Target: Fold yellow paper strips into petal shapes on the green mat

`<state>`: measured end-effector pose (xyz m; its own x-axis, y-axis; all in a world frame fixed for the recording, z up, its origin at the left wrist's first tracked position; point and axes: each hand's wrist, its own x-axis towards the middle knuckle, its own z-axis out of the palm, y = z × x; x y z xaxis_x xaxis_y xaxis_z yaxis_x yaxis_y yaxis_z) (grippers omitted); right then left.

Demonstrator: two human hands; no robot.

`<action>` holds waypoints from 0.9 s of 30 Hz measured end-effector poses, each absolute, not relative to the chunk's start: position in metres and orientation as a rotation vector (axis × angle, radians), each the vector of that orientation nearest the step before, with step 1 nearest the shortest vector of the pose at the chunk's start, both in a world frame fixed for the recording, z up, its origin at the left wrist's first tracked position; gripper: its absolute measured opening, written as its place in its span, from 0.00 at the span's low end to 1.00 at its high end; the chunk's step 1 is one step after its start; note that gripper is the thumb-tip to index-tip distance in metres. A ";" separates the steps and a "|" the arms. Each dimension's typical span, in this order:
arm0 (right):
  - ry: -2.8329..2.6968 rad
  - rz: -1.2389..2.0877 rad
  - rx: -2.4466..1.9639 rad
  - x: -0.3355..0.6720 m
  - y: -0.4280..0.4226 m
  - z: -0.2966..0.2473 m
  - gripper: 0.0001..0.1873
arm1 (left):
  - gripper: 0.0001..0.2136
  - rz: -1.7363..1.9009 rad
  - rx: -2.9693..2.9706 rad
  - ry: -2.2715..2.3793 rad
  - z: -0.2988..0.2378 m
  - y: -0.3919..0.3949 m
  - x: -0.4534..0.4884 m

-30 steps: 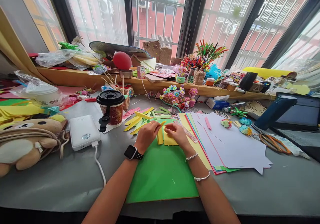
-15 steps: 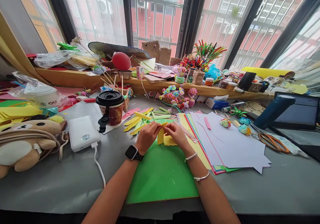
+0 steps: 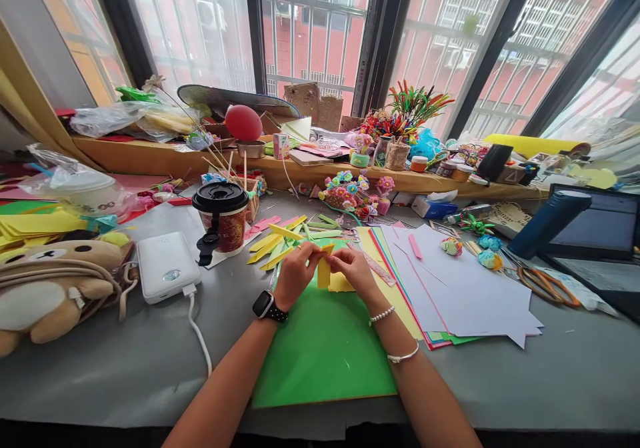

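Note:
Both my hands meet over the far end of a green paper sheet (image 3: 323, 348) on the grey desk. My left hand (image 3: 296, 273), with a black smartwatch on its wrist, pinches the top of a yellow paper strip (image 3: 323, 275) that hangs down. My right hand (image 3: 356, 268), with a pearl bracelet and a silver bangle, pinches the same strip at its top from the other side. A larger piece of yellow paper (image 3: 341, 283) lies flat under the right hand. Loose yellow, green and pink paper strips (image 3: 280, 235) lie just beyond my fingers.
A stack of white and coloured paper (image 3: 460, 288) lies right of my hands. A lidded coffee cup (image 3: 223, 215), a white power bank (image 3: 165, 267) with cable and a plush bear (image 3: 50, 281) sit at left. Scissors (image 3: 547, 285), a laptop (image 3: 595, 228) and paper flowers (image 3: 353, 191) are further off.
My hands have drawn closer together and lifted the yellow strip off the flat yellow piece, so it now hangs upright between my fingertips.

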<state>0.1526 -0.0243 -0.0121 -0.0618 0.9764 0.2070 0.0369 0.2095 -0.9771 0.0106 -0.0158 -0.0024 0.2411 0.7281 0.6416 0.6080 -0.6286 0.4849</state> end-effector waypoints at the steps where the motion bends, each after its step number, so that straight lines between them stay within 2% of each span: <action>1: -1.369 1.079 -1.046 0.153 -0.025 -0.012 0.16 | 0.05 1.347 2.334 1.289 -0.002 -0.016 0.011; 7: -1.453 1.009 -1.112 0.157 -0.025 -0.011 0.14 | 0.05 1.322 2.122 1.122 0.002 -0.015 0.013; 15: -1.565 0.934 -1.146 0.158 -0.026 -0.010 0.12 | 0.10 1.267 1.718 1.063 0.003 -0.008 0.010; 27: -1.614 0.876 -1.192 0.160 -0.026 -0.008 0.12 | 0.12 1.153 1.627 1.021 0.011 -0.011 0.009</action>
